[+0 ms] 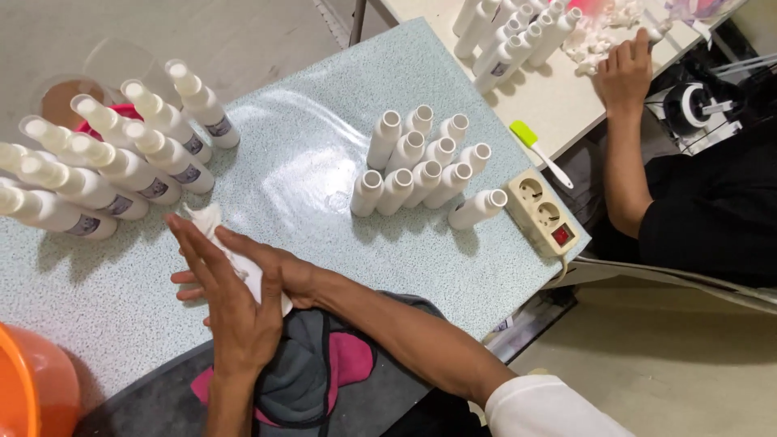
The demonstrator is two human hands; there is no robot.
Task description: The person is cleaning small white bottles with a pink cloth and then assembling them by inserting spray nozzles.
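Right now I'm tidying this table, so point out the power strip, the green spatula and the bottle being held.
Power strip (544, 212), head view, its cream top face.
Green spatula (523, 133), head view, its green blade.
Bottle (212, 218), head view, its capped end above the hands.

Bright, even light across the whole view, soft and diffuse, coming from overhead. Shadows are short and mild: the open bottles (421, 162) beyond the right hand (267, 271) throw faint grey patches toward the person. A dull sheen sits on the speckled table (307, 174) just past the hands. The left hand (235, 311) shows slight motion blur at the fingertips. The capped bottles (121, 162) to the far left lean outward, stretched by wide-angle distortion. The orange bowl (32, 392) at the near-left corner is soft, out of focus. The floor upper left looks washed out.
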